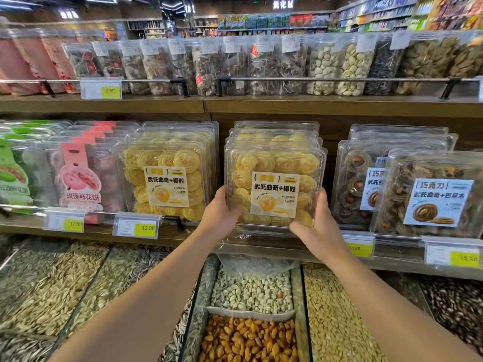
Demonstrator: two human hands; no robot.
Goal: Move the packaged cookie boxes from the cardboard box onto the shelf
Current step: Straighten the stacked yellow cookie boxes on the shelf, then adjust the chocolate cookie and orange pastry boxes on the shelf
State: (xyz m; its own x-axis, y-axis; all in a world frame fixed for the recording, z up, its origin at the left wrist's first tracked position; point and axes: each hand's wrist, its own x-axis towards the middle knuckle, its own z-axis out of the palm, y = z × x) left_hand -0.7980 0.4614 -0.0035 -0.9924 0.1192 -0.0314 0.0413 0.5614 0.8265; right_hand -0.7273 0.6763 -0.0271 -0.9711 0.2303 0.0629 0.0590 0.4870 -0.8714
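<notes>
Your hands — left hand (220, 218), right hand (317, 231) — grip a cookie box (274, 186) of clear, glossy plastic; highlights run along its ribbed rim. Its label (274, 195) is matt paper, pale yellow and white. The cookies inside look dry and ridged. Neighbouring chocolate cookie boxes (428, 194) are the same transparent glossy plastic. The shelf (339, 105) is dark wood, matt, with visible grain. The rail (339, 79) above is smooth metal with a dull sheen. Price tag holders (137, 226) are clear plastic over paper slips. Upper pouches (347, 66) — glossy film. Bulk seeds (52, 283) below look rough and matt.
</notes>
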